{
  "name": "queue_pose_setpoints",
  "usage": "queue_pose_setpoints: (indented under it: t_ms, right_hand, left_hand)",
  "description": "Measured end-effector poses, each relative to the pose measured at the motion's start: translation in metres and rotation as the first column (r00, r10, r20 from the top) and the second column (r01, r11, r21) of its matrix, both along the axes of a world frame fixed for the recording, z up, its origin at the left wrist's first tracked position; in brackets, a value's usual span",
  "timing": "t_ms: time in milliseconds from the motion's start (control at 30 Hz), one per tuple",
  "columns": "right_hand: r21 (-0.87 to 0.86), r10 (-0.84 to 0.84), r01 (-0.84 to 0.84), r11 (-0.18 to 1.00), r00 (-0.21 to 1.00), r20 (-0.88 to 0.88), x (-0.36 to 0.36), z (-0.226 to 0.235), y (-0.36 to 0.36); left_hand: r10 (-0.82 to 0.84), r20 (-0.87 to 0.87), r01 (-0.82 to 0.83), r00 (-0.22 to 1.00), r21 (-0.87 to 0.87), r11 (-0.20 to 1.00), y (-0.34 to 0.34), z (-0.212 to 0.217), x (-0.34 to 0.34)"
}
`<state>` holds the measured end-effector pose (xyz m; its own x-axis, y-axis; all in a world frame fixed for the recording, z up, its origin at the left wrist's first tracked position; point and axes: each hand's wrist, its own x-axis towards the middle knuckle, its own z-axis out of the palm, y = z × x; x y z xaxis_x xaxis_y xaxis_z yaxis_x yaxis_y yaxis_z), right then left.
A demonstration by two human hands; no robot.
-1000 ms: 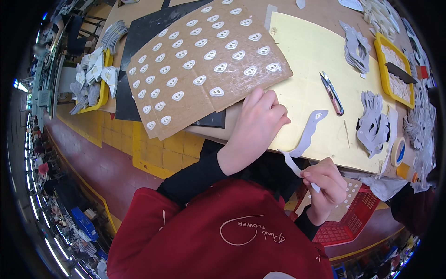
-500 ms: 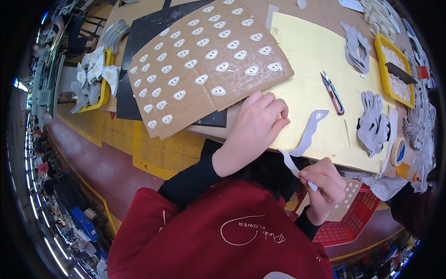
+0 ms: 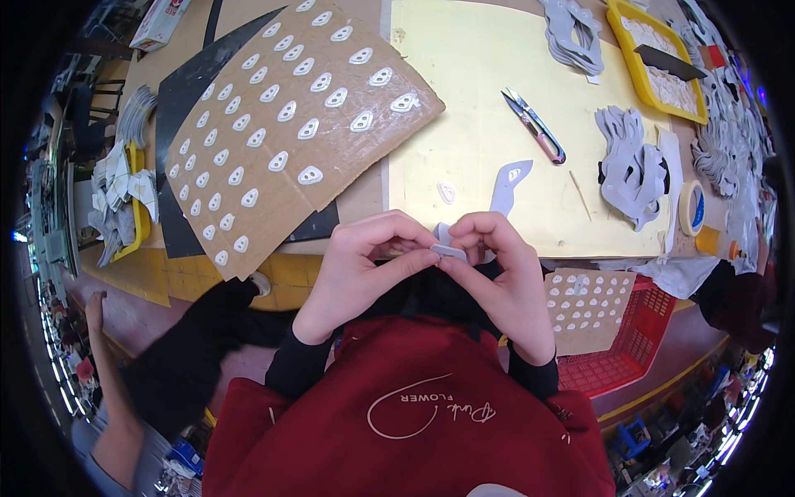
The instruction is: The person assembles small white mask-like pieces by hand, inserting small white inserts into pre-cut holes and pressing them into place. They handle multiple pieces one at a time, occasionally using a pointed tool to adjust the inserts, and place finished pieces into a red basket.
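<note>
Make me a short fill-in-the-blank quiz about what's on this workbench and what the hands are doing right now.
1. Both hands, the left hand and right hand, pinch one small grey ____ piece between their fingertips.
2. The snips lie on the ____ mat.
3. The brown cardboard sheet carries rows of small ____ rings.
4. The basket at the bench edge is ____.

Missing words: flat; yellow; white; red

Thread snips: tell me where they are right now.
In the head view, the thread snips lie on the yellow mat, up and to the person's right, between the brown cardboard sheet and the grey cutout stack.
</note>
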<state>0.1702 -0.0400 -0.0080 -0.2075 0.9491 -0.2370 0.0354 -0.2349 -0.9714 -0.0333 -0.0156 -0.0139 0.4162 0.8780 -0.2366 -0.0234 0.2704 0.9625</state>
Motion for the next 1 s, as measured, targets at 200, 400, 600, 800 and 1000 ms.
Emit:
queue_pose_setpoints:
  t_ms: [200, 400, 600, 800, 1000]
  right_hand:
    - [0.066, 0.047, -0.056, 0.996, 0.991, 0.127, 0.002, 0.001, -0.001]
    - [0.424, -0.46, 0.243, 0.873, 0.702, 0.544, 0.054, -0.005, 0.023]
    - [0.358, -0.413, 0.206, 0.911, 0.438, 0.799, 0.101, -0.017, 0.026]
    - [0.503, -0.611, 0.35, 0.79, 0.507, 0.608, 0.076, -0.032, 0.024]
    - [0.528, -0.35, 0.005, 0.849, 0.753, 0.557, 0.006, -0.028, 0.023]
  left_hand:
    - [-0.043, 0.07, 0.042, 0.997, 0.027, 0.999, -0.002, 0.004, 0.001]
    - [-0.025, -0.393, 0.234, 0.919, 0.494, 0.837, 0.008, -0.004, 0.007]
    - [0.107, -0.608, 0.324, 0.787, 0.553, 0.767, 0.004, -0.016, 0.01]
    - [0.152, -0.626, 0.336, 0.765, 0.59, 0.734, 0.001, -0.026, 0.011]
    - [0.224, -0.628, 0.34, 0.745, 0.647, 0.682, 0.0, -0.033, 0.011]
